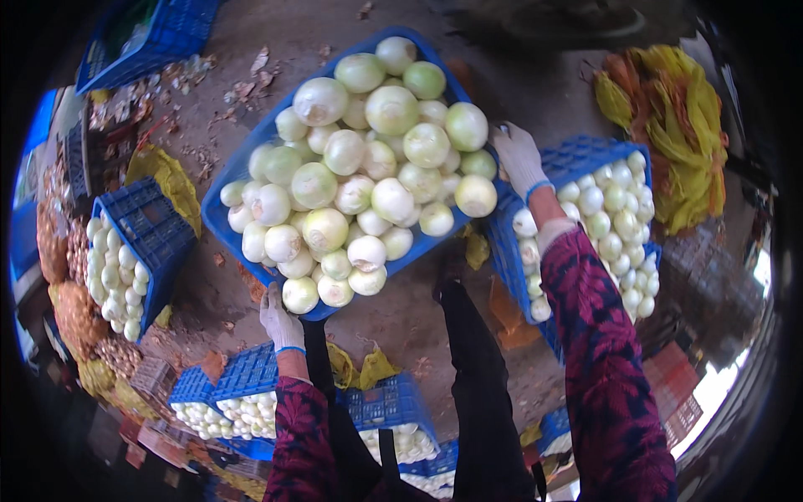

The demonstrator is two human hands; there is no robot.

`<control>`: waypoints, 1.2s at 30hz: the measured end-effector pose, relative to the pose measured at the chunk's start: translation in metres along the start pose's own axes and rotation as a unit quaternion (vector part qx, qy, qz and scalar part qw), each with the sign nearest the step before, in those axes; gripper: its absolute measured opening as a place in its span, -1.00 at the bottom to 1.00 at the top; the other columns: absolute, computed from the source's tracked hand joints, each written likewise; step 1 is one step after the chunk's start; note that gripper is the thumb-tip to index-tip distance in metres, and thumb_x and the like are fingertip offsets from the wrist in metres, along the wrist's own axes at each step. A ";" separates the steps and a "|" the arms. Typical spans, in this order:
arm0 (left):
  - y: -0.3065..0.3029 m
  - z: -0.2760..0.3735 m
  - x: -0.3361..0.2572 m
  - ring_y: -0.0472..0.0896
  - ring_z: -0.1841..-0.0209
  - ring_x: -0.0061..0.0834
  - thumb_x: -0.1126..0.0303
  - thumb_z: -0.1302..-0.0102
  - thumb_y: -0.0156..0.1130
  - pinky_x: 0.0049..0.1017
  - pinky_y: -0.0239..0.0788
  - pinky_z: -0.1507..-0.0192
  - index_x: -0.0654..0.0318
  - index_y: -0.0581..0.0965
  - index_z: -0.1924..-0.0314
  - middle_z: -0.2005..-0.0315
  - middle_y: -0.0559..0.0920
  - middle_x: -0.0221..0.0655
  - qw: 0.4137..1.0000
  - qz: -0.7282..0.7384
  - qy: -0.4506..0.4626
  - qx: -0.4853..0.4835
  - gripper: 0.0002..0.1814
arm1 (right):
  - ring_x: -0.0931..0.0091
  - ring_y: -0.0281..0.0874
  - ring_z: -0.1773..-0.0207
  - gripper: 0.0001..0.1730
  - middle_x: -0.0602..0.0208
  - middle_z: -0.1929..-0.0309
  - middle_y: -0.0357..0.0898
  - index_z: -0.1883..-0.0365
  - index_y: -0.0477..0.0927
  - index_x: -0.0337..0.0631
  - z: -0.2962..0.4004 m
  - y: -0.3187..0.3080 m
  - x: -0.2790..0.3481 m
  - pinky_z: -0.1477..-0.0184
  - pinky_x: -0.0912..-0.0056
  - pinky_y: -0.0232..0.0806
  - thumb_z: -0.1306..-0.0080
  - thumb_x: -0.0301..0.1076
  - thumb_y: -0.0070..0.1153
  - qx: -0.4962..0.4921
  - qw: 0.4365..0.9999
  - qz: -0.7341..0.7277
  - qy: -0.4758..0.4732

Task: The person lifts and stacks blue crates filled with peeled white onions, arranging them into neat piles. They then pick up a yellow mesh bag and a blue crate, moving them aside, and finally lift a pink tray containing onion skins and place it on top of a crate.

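Observation:
A blue plastic crate [235, 166], heaped with peeled white onions [344, 152], is held tilted across the view in front of me. My left hand [280, 319], in a white knit glove, grips the crate's near left corner. On the opposite side, my right hand [518, 157], gloved the same way, grips the right edge; its fingers are partly hidden behind the rim. The onions rise above the rim. Whether the crate's underside touches anything is hidden.
Blue crates of onions stand at my right [586, 147], at left [160, 216], and behind near my legs [389, 401]. Yellow and orange mesh sacks [674, 138] lie at the upper right. Onion skins [254, 81] litter the floor. Another blue crate [182, 37] sits at upper left.

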State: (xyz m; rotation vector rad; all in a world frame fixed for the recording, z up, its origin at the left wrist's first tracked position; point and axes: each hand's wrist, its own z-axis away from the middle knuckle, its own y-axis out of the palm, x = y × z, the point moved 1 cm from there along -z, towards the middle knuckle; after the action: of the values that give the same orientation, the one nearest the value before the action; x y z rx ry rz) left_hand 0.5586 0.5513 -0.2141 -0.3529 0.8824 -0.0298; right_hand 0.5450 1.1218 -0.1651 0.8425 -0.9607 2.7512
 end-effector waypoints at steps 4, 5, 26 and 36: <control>0.007 0.006 -0.011 0.72 -0.11 -0.25 0.13 -0.55 0.34 -0.22 0.62 -0.13 0.33 0.52 -0.32 -0.15 0.69 -0.20 0.999 -0.009 -0.047 0.012 -0.47 | 0.49 0.36 0.72 -0.49 0.32 0.59 0.52 -0.07 0.70 -0.27 0.005 -0.012 0.005 0.61 0.33 0.22 -0.50 0.04 0.16 0.043 0.999 0.001 -0.022; 0.018 0.010 -0.018 0.73 -0.12 -0.23 0.12 -0.55 0.34 -0.20 0.62 -0.13 0.31 0.51 -0.34 -0.17 0.68 -0.20 0.986 0.080 -0.146 -0.015 -0.46 | 0.47 0.39 0.71 -0.50 0.29 0.58 0.55 -0.04 0.71 -0.25 0.002 -0.018 -0.004 0.59 0.32 0.25 -0.49 0.05 0.15 0.034 0.999 0.009 -0.014; 0.001 -0.013 -0.036 0.75 0.09 -0.42 0.24 -0.45 0.32 -0.38 0.60 0.04 0.42 0.62 -0.10 0.07 0.76 -0.24 0.994 -0.069 -0.058 0.067 -0.60 | 0.26 0.67 0.34 -0.74 0.08 0.26 0.66 0.06 0.66 -0.26 0.020 0.028 -0.029 0.22 0.10 0.53 -0.52 -0.30 -0.01 -0.097 0.977 0.158 -0.102; -0.048 -0.068 -0.056 0.68 0.23 -0.53 0.33 -0.45 0.30 -0.46 0.55 0.11 0.46 0.65 -0.03 0.18 0.74 -0.33 0.987 -0.106 -0.020 0.121 -0.68 | -0.14 0.63 -0.14 -0.52 -0.25 0.03 0.72 0.00 0.75 -0.24 0.105 0.077 -0.075 -0.19 -0.05 0.45 -0.46 -0.02 0.03 -0.230 0.972 0.039 0.003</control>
State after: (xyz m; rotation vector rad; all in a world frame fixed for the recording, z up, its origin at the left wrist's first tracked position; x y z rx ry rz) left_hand 0.4772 0.4954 -0.1968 -0.2173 0.7884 -0.3225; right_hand 0.6363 1.0028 -0.1791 0.7249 -1.5723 2.4233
